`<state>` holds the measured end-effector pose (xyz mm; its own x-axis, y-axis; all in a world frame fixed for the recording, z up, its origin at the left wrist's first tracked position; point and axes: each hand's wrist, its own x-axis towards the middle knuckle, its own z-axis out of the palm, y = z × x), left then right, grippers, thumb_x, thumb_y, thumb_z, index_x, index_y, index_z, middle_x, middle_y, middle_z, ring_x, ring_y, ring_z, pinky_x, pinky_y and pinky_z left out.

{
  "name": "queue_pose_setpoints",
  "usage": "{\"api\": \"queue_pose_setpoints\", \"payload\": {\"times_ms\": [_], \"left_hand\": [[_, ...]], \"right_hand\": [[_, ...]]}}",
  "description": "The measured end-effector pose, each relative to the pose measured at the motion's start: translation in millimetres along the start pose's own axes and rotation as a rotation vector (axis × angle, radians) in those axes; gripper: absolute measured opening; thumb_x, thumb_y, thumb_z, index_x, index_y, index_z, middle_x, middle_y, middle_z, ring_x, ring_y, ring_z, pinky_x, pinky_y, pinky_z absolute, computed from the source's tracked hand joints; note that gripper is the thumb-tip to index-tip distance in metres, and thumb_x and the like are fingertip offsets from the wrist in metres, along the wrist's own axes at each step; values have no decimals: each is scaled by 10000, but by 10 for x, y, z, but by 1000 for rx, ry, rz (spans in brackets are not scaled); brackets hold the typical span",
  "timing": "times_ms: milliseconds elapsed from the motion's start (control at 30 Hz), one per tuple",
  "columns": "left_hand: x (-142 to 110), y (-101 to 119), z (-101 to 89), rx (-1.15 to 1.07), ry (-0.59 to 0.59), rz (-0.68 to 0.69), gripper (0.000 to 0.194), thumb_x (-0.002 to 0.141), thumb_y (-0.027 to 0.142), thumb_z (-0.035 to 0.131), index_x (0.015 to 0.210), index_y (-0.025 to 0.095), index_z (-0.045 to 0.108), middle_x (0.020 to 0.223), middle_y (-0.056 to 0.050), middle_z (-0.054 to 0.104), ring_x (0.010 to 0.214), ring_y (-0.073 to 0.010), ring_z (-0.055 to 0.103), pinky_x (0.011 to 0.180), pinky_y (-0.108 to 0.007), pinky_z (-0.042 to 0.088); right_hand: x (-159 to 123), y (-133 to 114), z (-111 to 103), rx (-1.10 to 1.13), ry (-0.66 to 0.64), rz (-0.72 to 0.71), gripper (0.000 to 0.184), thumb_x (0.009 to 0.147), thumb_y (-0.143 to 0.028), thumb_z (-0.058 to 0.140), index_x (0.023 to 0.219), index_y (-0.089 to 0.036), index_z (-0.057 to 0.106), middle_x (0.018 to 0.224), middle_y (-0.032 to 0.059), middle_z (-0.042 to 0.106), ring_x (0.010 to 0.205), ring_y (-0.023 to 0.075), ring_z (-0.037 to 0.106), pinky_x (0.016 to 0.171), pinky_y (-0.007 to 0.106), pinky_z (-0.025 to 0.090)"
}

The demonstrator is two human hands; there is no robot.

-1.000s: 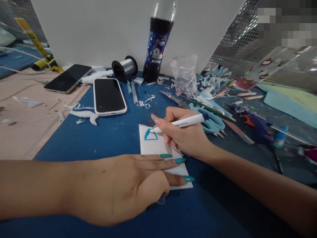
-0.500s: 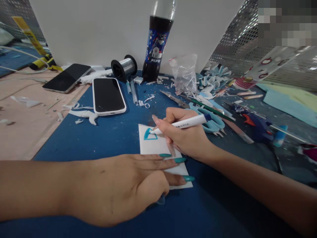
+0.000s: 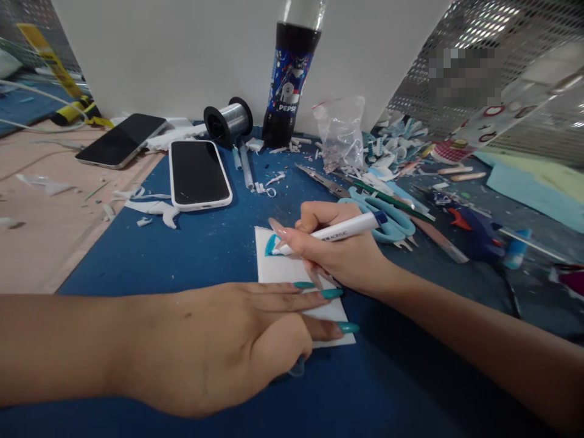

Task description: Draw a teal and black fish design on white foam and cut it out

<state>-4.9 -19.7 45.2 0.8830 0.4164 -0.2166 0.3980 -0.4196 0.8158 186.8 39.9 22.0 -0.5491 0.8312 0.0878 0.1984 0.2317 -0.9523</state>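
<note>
A white rectangular sheet (image 3: 274, 271) lies on the blue work surface in front of me, with a small blue shape (image 3: 270, 245) near its upper left corner. My left hand (image 3: 255, 347) rests across the lower part of the sheet, its fingers stretched out and lying flat. Between the fingers and thumb of my right hand (image 3: 335, 243) is a white acrylic marker (image 3: 349, 227) with a dark blue end. The marker's tip touches or nearly touches the blue shape, which the thumb and tip partly cover. Light blue scissors (image 3: 387, 222) lie just behind my right hand.
Behind the sheet are a white-cased phone (image 3: 201, 173), a second phone (image 3: 122, 140), a wire spool (image 3: 228, 121) and a Pepsi bottle (image 3: 288, 85). A plastic bag (image 3: 340, 134), paper scraps (image 3: 395, 143) and a glue gun (image 3: 479, 234) lie to the right.
My right hand and the marker tip have shifted slightly to the left over the blue shape. My left hand keeps its place on the sheet. The view has tilted slightly.
</note>
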Motion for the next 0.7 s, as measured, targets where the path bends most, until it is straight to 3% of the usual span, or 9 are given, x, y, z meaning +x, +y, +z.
{"api": "queue_pose_setpoints", "payload": {"times_ms": [200,300,433,533,700], "left_hand": [[-17,-2,-5,53,17,26,604,1126,322,105,1568,144,477,1682,-20,377,1609,-152,244,1307,-270,222],[-1,-6,7,71,22,55,612,1128,326,106,1561,112,481,1669,-38,393,1609,-147,244,1308,-266,216],[10,-31,37,-4,43,-13,635,1130,373,76,1547,192,519,1665,12,412,1605,-172,265,1314,-313,246],[-3,-49,47,-25,58,-12,637,1134,423,68,1552,239,512,1663,47,418,1602,-150,271,1312,-271,237],[-14,-30,45,-19,55,-18,616,1140,422,87,1557,248,506,1671,38,407,1600,-177,286,1323,-304,230]], "right_hand": [[9,37,2,-80,140,-117,493,855,-154,655,529,-218,291,437,-80,346,417,44,294,437,220,300],[0,53,-1,-35,129,-63,492,883,-214,689,549,-222,328,447,-78,386,391,49,372,422,224,321],[-6,40,-7,-9,110,-31,523,898,-329,750,571,-225,355,449,-76,414,373,62,442,393,222,313],[3,33,-7,-20,44,-50,532,893,-286,747,556,-223,340,443,-76,416,371,54,430,397,214,320],[11,43,1,-27,105,-62,495,903,-191,680,563,-228,322,425,-89,401,356,43,406,401,195,361]]}}
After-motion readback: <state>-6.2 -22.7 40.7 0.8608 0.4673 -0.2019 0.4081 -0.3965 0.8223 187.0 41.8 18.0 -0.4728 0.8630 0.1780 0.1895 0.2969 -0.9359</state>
